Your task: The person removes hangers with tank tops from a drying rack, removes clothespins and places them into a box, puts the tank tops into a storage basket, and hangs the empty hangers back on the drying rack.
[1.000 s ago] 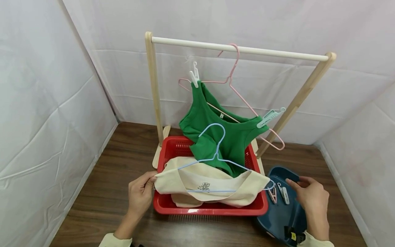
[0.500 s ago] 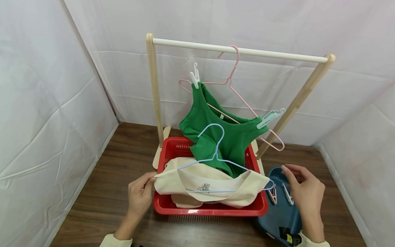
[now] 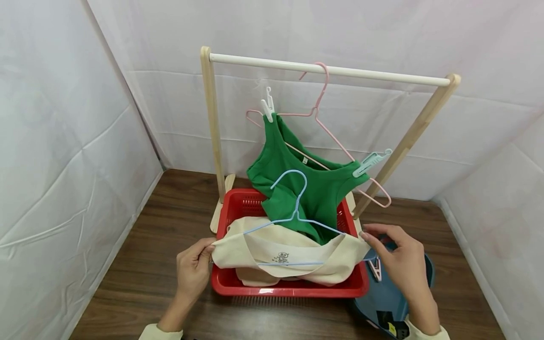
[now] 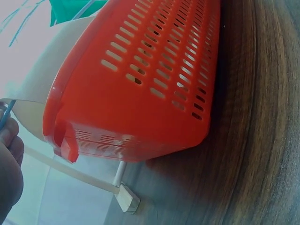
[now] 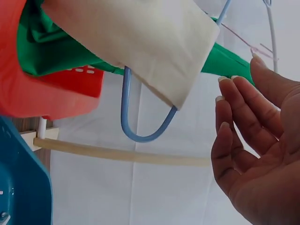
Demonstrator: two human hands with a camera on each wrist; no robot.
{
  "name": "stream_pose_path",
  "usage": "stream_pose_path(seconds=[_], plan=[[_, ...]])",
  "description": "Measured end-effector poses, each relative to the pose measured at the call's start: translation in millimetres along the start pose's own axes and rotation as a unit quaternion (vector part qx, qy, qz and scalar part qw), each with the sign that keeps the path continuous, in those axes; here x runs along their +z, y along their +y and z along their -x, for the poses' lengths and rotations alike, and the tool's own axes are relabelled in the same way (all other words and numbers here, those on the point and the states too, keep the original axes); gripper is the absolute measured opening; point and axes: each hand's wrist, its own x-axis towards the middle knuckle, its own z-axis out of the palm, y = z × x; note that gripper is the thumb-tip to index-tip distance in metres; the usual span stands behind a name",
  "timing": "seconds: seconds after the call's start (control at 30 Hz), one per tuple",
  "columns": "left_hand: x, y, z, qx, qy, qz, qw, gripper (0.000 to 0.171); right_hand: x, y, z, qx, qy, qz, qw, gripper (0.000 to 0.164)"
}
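A cream top (image 3: 348, 255) with a printed neck label hangs on a light blue clothes hanger (image 3: 301, 196) over the red basket. My left hand (image 3: 193, 267) pinches the top's left shoulder together with the hanger's end, whose blue tip (image 4: 7, 115) shows at the fingers in the left wrist view. At the right shoulder, my right hand (image 3: 401, 257) has its fingertips close to the cloth. In the right wrist view that hand (image 5: 262, 140) holds nothing, thumb and fingers apart. The hanger's right loop (image 5: 145, 138) sticks out below the fabric.
A red basket (image 3: 289, 291) holds the lower part of the top. Behind, a green tank top (image 3: 297, 170) hangs by white and mint clothespegs on a pink hanger (image 3: 325, 89) from the rack's white rail (image 3: 382, 75). A blue tray (image 3: 378, 300) with a pink clothespeg (image 3: 376, 270) lies right.
My right hand has moved left and up from above the blue tray to the cream top's right shoulder. The left hand keeps its grip in the same place.
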Motion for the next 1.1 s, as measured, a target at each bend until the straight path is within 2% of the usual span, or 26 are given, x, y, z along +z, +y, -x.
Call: stream_pose_path(seconds=[0.23,0.53,0.8,0.97,1.1], plan=[[-2.3,0.5,-2.9,-0.003,0.007,-0.002,1.0000,0.008,7.1,-5.9,-3.1,-0.014,-0.028,0.021,0.999,0.028],[-6.4,-0.1,-10.6,-0.019,0.017,0.001,0.9997,0.013,30.5,1.9,-6.8,-0.071,0.004,-0.030,0.997,0.026],[-10.7,3.3,-17.2,-0.018,0.028,-0.010,0.9994,0.017,40.0,7.2,-13.1,-0.093,0.011,-0.049,0.994,0.025],[-15.2,0.0,-17.0,-0.020,0.031,-0.018,0.9991,0.019,40.1,4.2,-17.2,-0.121,0.055,-0.051,0.990,0.026],[-20.5,-1.4,-16.5,-0.036,0.043,-0.010,0.9984,0.019,34.6,4.8,-16.4,-0.102,0.083,-0.032,0.991,0.021]])
